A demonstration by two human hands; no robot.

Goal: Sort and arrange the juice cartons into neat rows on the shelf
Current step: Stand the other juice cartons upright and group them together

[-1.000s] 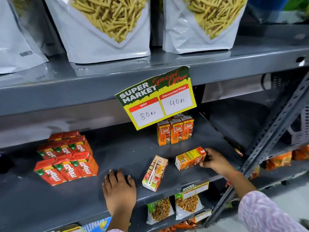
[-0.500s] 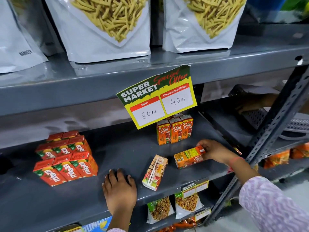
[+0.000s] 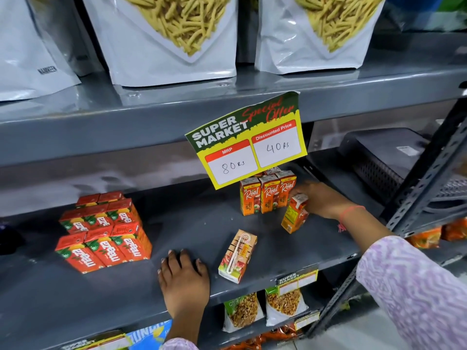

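On the grey middle shelf [image 3: 207,223], my right hand [image 3: 322,200] grips an orange Real juice carton [image 3: 294,215], held nearly upright just right of a row of three standing Real cartons [image 3: 267,194]. Another carton [image 3: 238,256] lies flat, straw side up, near the shelf's front edge. My left hand [image 3: 184,279] rests palm down on the shelf front, to the left of that lying carton. A block of red Maaza cartons [image 3: 103,231] is stacked at the left.
A yellow and green price sign [image 3: 249,140] hangs from the upper shelf over the Real cartons. White snack bags [image 3: 161,39] fill the top shelf. A slotted metal upright [image 3: 417,198] crosses at right. Snack packets [image 3: 262,309] hang below.
My right hand has lifted the orange carton from lying on its side, turned it nearly upright and carried it back toward the standing row. My left hand has stayed put.
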